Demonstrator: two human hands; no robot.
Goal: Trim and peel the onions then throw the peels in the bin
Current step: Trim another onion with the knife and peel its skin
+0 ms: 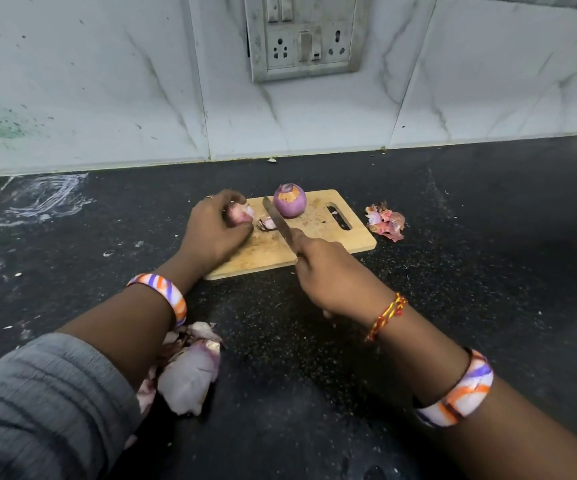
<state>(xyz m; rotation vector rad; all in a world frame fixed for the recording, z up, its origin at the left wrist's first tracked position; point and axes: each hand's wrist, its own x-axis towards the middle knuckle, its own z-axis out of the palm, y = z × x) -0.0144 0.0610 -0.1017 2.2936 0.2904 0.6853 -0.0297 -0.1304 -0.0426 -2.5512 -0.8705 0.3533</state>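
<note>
A wooden cutting board (318, 237) lies on the black counter. On its left end my left hand (212, 233) grips a purple onion (240, 213) that still carries skin. My right hand (332, 277) holds a knife (277, 220) by the handle, with the blade flat-angled over the board just right of that onion. A cut-off onion end (267, 224) lies between the onion and the blade. A peeled, trimmed onion (289, 200) stands at the board's far edge.
A pile of pink peels (385, 221) lies on the counter right of the board. More peels and skins (190, 370) sit near my left forearm. The tiled wall with a socket panel (302, 36) rises behind. No bin is in view.
</note>
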